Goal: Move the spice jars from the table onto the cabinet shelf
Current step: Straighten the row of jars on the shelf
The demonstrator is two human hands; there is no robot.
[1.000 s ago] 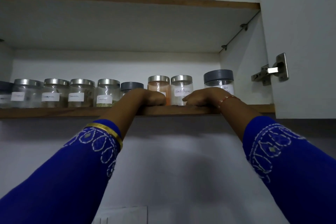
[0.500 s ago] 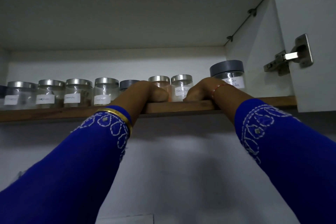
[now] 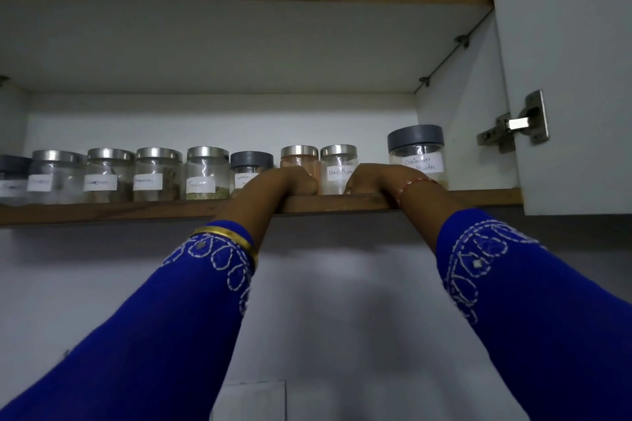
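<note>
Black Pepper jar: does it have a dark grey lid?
No, the Black Pepper jar has a silver metal lid.

The left hand point(image 3: 289, 181) hides the lower front of the orange-powder jar point(image 3: 300, 161) and part of the grey-lidded jar point(image 3: 251, 167) label. Both hands' fingers lie over the shelf point(image 3: 136, 210) edge, perhaps curled. The leftmost jar point(image 3: 12, 178) is cut off, and labels there are blurred.

Blue sleeves point(image 3: 533, 301) carry white stitched loops; a gold bangle point(image 3: 227, 237) rings one. Jars point(image 3: 157, 174) have silver or grey lids, white labels; the shelf point(image 3: 102, 210) is brown.
</note>
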